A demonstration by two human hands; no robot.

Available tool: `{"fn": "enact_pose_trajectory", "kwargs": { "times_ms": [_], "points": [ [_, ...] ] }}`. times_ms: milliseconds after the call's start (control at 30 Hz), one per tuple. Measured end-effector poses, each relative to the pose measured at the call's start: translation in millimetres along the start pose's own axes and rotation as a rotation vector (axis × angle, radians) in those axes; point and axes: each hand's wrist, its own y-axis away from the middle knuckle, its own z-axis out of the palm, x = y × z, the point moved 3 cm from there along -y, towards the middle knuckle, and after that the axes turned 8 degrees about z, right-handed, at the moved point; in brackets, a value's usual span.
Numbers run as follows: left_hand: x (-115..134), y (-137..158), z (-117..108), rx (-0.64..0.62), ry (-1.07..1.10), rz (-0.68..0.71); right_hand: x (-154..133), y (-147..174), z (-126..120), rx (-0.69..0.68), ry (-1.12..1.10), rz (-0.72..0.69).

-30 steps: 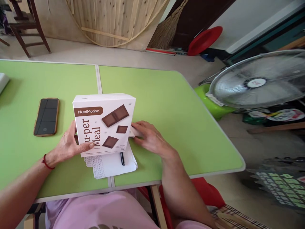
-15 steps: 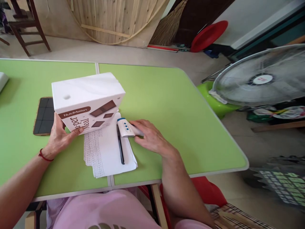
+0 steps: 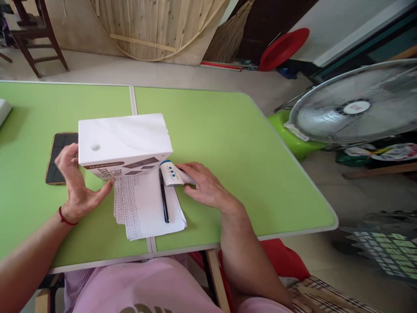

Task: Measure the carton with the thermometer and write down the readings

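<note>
A white box (image 3: 125, 135) with brown "NutriMotion" print stands on the table, over the far end of the papers. My left hand (image 3: 80, 187) is at its left side, fingers spread and thumb near the lower front edge; I cannot tell whether the thumb still touches it. With my right hand (image 3: 208, 187) I hold the handle of a white infrared thermometer (image 3: 171, 173) with blue buttons, lying on the papers' right edge. A black pen (image 3: 163, 195) rests on the stack of papers (image 3: 148, 221), whose left part carries dense writing. Partly behind my left fingers lies a dark phone (image 3: 55, 167).
The green table (image 3: 260, 174) has a pale rim and a seam. A white object (image 3: 4, 111) sits at its far left edge. To the right are a large floor fan (image 3: 355, 107) and a bright green stool (image 3: 293, 141). A wooden chair (image 3: 35, 32) stands beyond.
The box has gone from tilted to upright, its printed front now turned more downward in view. My left fingers have spread away from it. The right hand and thermometer have stayed put.
</note>
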Motion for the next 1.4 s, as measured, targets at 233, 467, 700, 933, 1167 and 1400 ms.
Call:
{"fn": "enact_pose_trajectory", "kwargs": {
  "times_ms": [233,467,700,933,1167,1400],
  "points": [
    [55,-10,-15,-0.173,-0.004,0.421,-41,9,-25,0.318,-0.038,-0.261],
    [68,18,10,-0.739,0.033,0.686,-63,8,3,0.195,0.164,-0.340],
    [55,32,22,-0.963,-0.122,0.523,-75,14,5,0.345,0.087,-0.502],
    [53,37,28,-1.178,-0.167,0.393,-86,22,-12,0.303,-0.601,-0.385],
    [57,35,29,-1.219,-0.142,0.325,-103,-1,4,-0.122,-0.957,-0.063],
    [56,38,28,-1.125,-0.095,0.325,-88,2,43,0.047,-0.849,0.108]
  ]
}}
